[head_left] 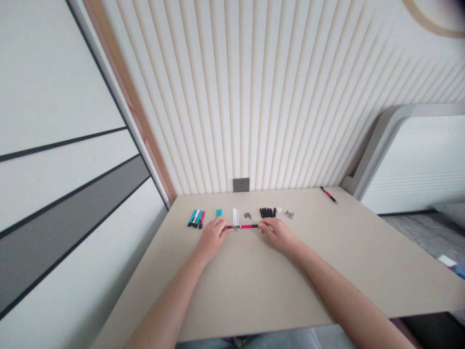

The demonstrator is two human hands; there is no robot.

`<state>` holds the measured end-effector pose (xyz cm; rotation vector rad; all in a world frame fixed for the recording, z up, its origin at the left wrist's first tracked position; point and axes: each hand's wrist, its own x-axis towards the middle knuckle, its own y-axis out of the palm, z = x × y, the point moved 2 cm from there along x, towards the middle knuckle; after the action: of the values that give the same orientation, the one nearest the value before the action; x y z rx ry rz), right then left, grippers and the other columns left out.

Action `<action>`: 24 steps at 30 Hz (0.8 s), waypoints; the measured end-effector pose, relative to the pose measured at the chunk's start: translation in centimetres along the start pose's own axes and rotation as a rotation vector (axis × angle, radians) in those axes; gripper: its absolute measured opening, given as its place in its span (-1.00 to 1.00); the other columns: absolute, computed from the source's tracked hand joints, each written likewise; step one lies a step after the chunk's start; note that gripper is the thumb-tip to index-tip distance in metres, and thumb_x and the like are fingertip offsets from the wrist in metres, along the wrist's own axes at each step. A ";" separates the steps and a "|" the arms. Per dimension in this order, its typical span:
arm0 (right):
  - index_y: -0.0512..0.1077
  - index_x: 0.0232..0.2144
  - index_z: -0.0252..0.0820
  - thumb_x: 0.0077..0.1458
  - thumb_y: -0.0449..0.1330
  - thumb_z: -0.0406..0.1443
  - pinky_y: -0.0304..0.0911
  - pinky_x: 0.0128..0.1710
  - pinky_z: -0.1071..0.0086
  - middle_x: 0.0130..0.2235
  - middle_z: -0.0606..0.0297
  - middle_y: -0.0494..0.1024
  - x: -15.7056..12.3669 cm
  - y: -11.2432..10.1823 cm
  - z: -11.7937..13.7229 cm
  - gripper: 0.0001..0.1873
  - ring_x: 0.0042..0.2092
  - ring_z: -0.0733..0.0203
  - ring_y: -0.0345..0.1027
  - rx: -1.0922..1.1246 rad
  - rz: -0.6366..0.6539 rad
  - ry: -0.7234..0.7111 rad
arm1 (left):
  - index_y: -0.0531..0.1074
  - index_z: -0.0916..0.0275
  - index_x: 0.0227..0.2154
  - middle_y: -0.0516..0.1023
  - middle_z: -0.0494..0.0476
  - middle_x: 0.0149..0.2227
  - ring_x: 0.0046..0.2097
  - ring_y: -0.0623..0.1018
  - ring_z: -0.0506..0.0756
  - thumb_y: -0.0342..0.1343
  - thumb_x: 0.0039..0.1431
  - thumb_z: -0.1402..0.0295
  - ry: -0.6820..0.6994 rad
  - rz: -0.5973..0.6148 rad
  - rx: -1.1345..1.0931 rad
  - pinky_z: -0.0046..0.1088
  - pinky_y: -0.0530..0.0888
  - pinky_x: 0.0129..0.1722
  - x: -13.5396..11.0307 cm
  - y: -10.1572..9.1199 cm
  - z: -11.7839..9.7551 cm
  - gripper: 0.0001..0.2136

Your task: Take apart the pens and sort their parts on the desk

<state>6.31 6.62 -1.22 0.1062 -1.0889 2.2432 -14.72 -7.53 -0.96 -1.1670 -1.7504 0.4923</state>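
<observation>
Between my two hands a black and red pen (pixel 249 226) lies level, just above or on the table. My left hand (pixel 215 232) is closed on its black left end, and my right hand (pixel 275 231) pinches the black right end. Behind the pen lie several white refill-like sticks (pixel 235 215) and a small heap of grey metal parts (pixel 247 215). Several black tubular pieces (pixel 268 212) are lined up just beyond my right hand. Two short teal tubes (pixel 219 213) rest past my left hand.
Teal, white and red pen barrels with black ends (pixel 196 219) lie at the left of the table (pixel 254 291). More small metal parts (pixel 289 214) lie right of the black pieces. Another red and black pen (pixel 329 195) rests at the back right. A ribbed wall with a socket (pixel 241 184) borders the back.
</observation>
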 end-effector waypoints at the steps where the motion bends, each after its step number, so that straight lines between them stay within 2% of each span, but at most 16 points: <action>1: 0.45 -0.45 -0.14 0.31 -0.03 -0.18 0.18 -0.33 0.36 -0.44 0.29 0.51 0.1 0.1 -0.2 -0.63 -0.36 0.20 0.36 -0.005 -0.005 -0.009 | 0.42 0.20 -0.31 0.45 0.10 -0.27 -0.20 0.48 0.11 0.04 0.29 0.35 0.007 -0.010 -0.009 -0.32 0.43 -0.14 0.0 0.0 0.1 -0.90; 3: 0.47 -0.39 -0.13 0.32 -0.05 -0.17 0.21 -0.27 0.34 -0.37 0.26 0.54 0.3 0.0 -1.0 -0.63 -0.31 0.18 0.39 -0.034 -0.053 -0.020 | 0.42 0.19 -0.28 0.44 0.10 -0.24 -0.15 0.47 0.11 0.03 0.29 0.38 0.024 -0.036 -0.035 -0.31 0.43 -0.09 0.0 0.0 0.2 -0.92; 7: 0.48 -0.18 -0.13 0.31 -0.04 -0.21 0.18 -0.05 0.20 -0.16 0.14 0.54 0.7 -1.3 -3.8 -0.69 -0.11 0.06 0.36 -0.165 -0.242 0.036 | 0.44 0.19 -0.28 0.43 0.11 -0.23 -0.12 0.47 0.11 0.05 0.26 0.42 0.035 -0.073 -0.063 -0.28 0.44 -0.06 0.1 -0.1 0.3 -0.92; 11: 0.50 -0.14 -0.13 0.23 0.03 -0.28 0.14 -0.02 0.10 -0.11 0.08 0.48 0.6 -3.1 -6.8 -0.73 -0.06 -0.02 0.29 -0.419 -0.375 0.151 | 0.43 0.20 -0.28 0.43 0.12 -0.21 -0.12 0.48 0.11 0.05 0.26 0.42 0.036 -0.077 -0.063 -0.29 0.44 -0.07 0.1 -0.2 0.1 -0.93; 15: 0.55 -0.19 -0.12 0.18 0.09 -0.32 0.11 -0.04 0.08 -0.07 0.05 0.45 0.6 -3.5 -7.9 -0.75 -0.03 -0.07 0.25 -0.548 -0.361 0.195 | 0.42 0.20 -0.27 0.42 0.11 -0.21 -0.10 0.48 0.12 0.04 0.27 0.42 0.037 -0.072 -0.060 -0.31 0.43 -0.06 0.0 -0.3 -0.1 -0.93; 19: 0.53 -0.14 -0.12 0.19 0.07 -0.30 0.06 -0.03 0.14 -0.02 0.09 0.44 0.6 -3.5 -7.5 -0.73 0.00 -0.03 0.24 -0.627 -0.314 0.301 | 0.41 0.19 -0.27 0.42 0.10 -0.21 -0.10 0.47 0.11 0.04 0.29 0.41 0.025 -0.062 -0.061 -0.31 0.42 -0.05 -0.1 -0.1 0.1 -0.93; 24: 0.56 -0.20 -0.13 0.23 0.03 -0.24 0.03 -0.06 0.17 -0.07 0.09 0.46 -0.3 -5.4 -6.6 -0.70 0.00 -0.01 0.25 -0.727 -0.288 0.477 | 0.41 0.19 -0.27 0.42 0.10 -0.21 -0.12 0.47 0.11 0.03 0.30 0.37 0.008 -0.066 -0.051 -0.31 0.42 -0.07 -0.1 -0.1 0.2 -0.92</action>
<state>10.92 13.78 -1.92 -0.5149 -1.4224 1.4064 -14.98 -7.61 -1.02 -1.1419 -1.7975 0.4050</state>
